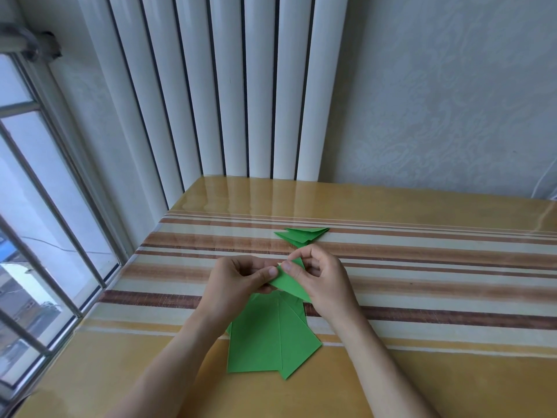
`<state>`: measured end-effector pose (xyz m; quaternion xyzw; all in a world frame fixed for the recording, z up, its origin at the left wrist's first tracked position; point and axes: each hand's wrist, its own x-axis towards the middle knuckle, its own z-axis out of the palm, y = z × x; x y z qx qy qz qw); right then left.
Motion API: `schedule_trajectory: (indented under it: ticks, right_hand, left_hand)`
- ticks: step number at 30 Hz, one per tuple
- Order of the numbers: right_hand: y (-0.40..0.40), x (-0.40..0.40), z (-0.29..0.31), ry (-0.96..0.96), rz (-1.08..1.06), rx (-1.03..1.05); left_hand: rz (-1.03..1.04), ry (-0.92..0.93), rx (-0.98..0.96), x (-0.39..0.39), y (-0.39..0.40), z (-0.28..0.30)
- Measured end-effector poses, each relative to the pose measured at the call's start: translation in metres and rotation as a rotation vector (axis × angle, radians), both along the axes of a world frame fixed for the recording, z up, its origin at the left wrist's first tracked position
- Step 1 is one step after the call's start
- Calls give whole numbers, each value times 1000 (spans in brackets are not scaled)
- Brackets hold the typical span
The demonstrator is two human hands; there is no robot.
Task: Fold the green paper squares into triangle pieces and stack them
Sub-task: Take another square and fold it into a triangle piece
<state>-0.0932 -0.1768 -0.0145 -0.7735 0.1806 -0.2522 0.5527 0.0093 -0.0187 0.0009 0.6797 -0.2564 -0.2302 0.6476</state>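
Head view: both hands (280, 279) pinch smooth green triangular paper (288, 282).

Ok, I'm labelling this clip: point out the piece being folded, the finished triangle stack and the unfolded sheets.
Piece being folded (287, 282): head view, its flat green face between the hands.
Finished triangle stack (303, 235): head view, top triangle.
Unfolded sheets (256, 336): head view, top sheet's middle.

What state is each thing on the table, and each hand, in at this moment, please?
Left hand: pinching the held paper's left edge.
Right hand: pinching the same paper from the right.
Held green paper: partly folded, lifted off the table.
Folded triangles: finished, stacked loosely beyond the hands.
Unfolded green sheets: flat, fanned in an overlapping pile under the wrists.
Table: glossy, striped cloth under a clear cover.
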Motion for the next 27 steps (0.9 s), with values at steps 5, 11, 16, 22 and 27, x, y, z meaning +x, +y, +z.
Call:
schedule_trajectory:
  ticks: [5,11,16,22,27]
  right_hand:
    - [1,-1,3,22,-3,-18]
    - [2,0,-2,34,-33,-54]
    - [2,-1,0,32,-27,-29]
    - [6,-2,4,68,103,151]
    - [4,-5,11,-26,12,266]
  left_hand:
    - [14,-39,15,0,-1,-2]
    - [13,-179,130,1,-1,-7]
    - [37,-188,111,1,-1,-5]
    - [80,-43,6,3,0,-3]
    - [17,21,61,2,-2,-2]
